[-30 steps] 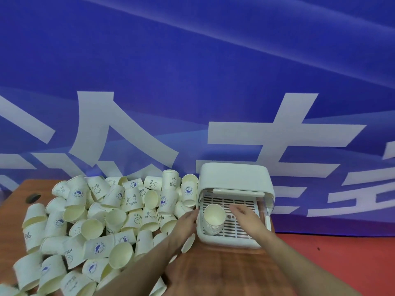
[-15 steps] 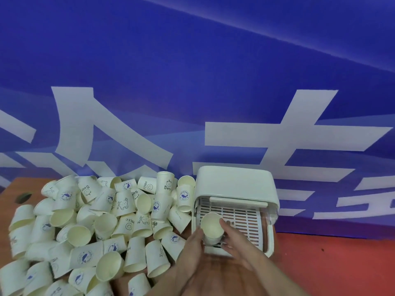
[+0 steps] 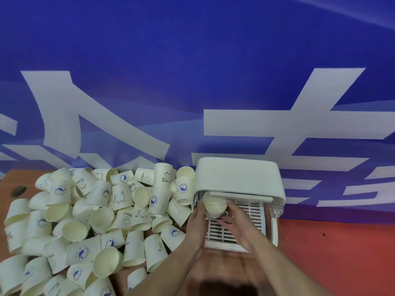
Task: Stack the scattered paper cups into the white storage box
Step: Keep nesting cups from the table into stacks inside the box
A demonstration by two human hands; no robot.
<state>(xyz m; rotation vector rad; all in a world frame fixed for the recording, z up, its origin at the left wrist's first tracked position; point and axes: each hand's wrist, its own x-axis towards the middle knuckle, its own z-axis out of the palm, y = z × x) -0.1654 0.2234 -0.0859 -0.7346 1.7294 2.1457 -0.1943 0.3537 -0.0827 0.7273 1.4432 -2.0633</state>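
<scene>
The white storage box (image 3: 239, 176) stands against the blue banner, its slatted tray (image 3: 245, 223) pulled out toward me. A short stack of nested paper cups (image 3: 214, 205) sits at the tray's back left corner, mouth facing me. My left hand (image 3: 195, 227) holds the stack's left side. My right hand (image 3: 239, 225) holds its lower right side, fingers over the slats. Loose paper cups (image 3: 102, 216) with blue prints lie heaped to the left of the box.
The heap covers most of the wooden table (image 3: 222, 268) on the left, and some cups touch the box's left wall. A red surface (image 3: 333, 253) lies right of the box. The blue banner (image 3: 192, 82) closes off the back.
Both hands have carried the cup stack from the tray's front edge back to its rear left corner, under the box's lid. The camera has moved closer.
</scene>
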